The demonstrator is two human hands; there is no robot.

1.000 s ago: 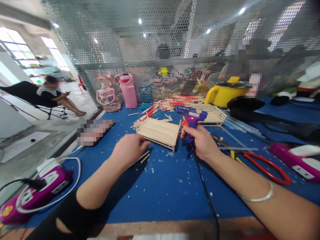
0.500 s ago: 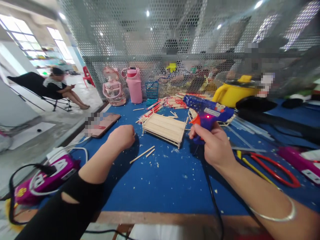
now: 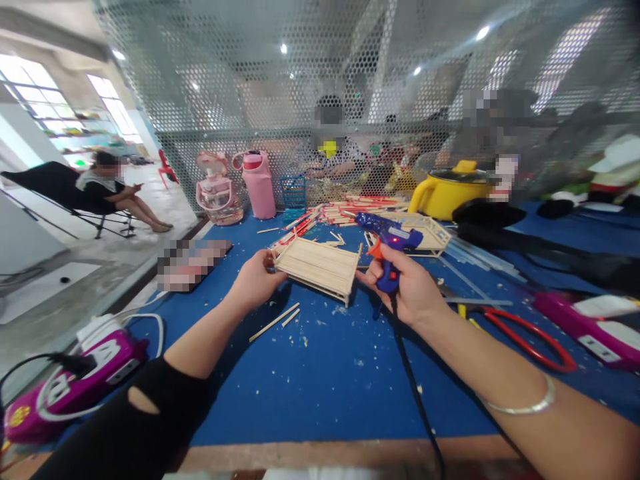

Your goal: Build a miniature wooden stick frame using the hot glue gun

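Note:
My left hand (image 3: 256, 278) grips the left end of a small frame built of pale wooden sticks (image 3: 320, 265) that sits on the blue table (image 3: 325, 373). My right hand (image 3: 407, 288) is closed round the handle of a blue hot glue gun (image 3: 391, 238) with an orange trigger and a red light on. Its nozzle points left, above the frame's right end. The black cord (image 3: 413, 387) runs from the gun toward me. Two loose sticks (image 3: 276, 320) lie just below my left hand.
A pile of sticks and another stick frame (image 3: 425, 230) lie behind. Red-handled scissors (image 3: 525, 337), a yellow pot (image 3: 450, 190), pink bottles (image 3: 257, 183), a phone (image 3: 190, 263) and a magenta power strip (image 3: 75, 387) stand around. Behind a mesh screen (image 3: 300, 100) people sit.
My left hand moved right from the table and took hold of the stick frame's left end. The glue gun came down closer to the frame.

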